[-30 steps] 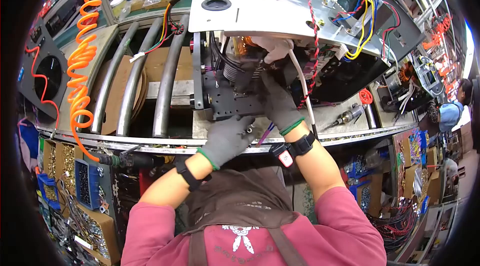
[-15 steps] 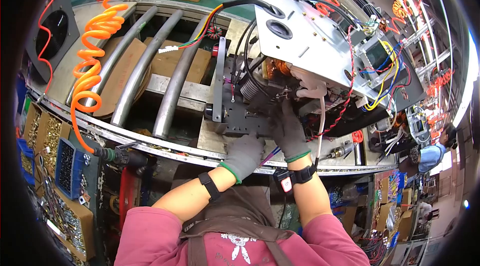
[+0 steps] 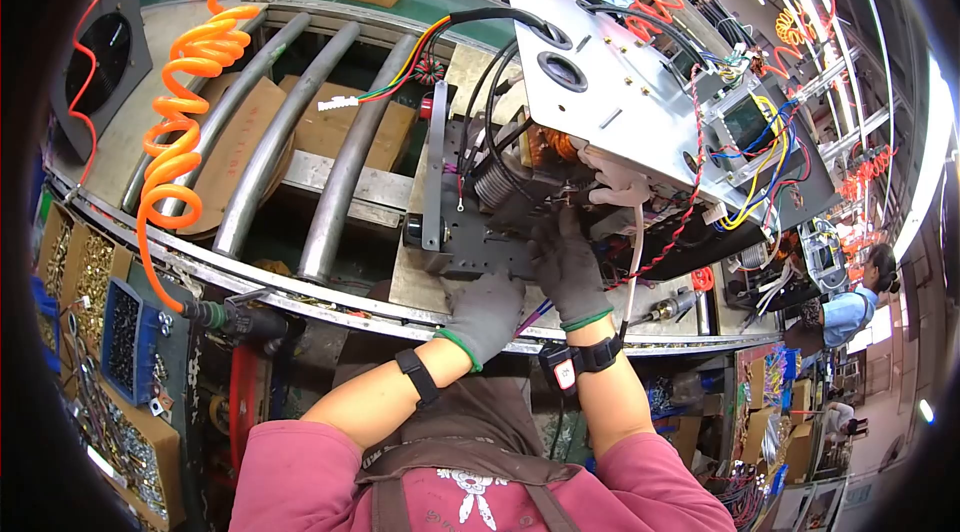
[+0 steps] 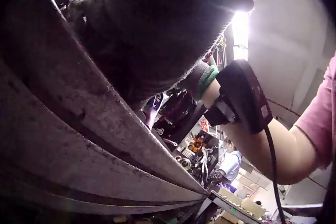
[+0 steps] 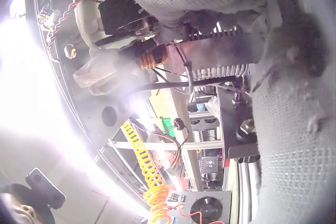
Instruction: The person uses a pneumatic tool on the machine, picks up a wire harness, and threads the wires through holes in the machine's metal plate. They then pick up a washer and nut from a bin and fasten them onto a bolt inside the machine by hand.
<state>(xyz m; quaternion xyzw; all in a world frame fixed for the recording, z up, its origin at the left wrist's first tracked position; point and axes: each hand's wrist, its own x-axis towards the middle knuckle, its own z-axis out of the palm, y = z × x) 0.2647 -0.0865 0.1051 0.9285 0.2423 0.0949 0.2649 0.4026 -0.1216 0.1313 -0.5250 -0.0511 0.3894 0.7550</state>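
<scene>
The left hand (image 3: 488, 312), in a grey glove, has its fingertips at the front edge of the black base plate (image 3: 480, 250); its fingers are partly hidden. In the left wrist view this hand (image 4: 152, 35) is dark. The gloved right hand (image 3: 570, 267) reaches over the plate, below the bagged white cable end (image 3: 622, 177). Its fingertips lie by dark parts near the ribbed coil (image 3: 495, 182). In the right wrist view the same hand (image 5: 294, 145) is close to the ribbed coil (image 5: 220, 71); whether it grips anything is hidden.
A white metal panel (image 3: 610, 82) tilts over the unit. Steel rollers (image 3: 340, 182) lie to the left, with an orange coiled hose (image 3: 185, 132) and a power tool (image 3: 250, 320) beside them. Another tool (image 3: 675, 304) rests at right. Bins of fasteners (image 3: 125, 342) stand lower left.
The head view has shifted, so the unit appears farther right and turned. The right hand has drawn back slightly toward the person. A small metal piece seen earlier at the left fingers no longer shows.
</scene>
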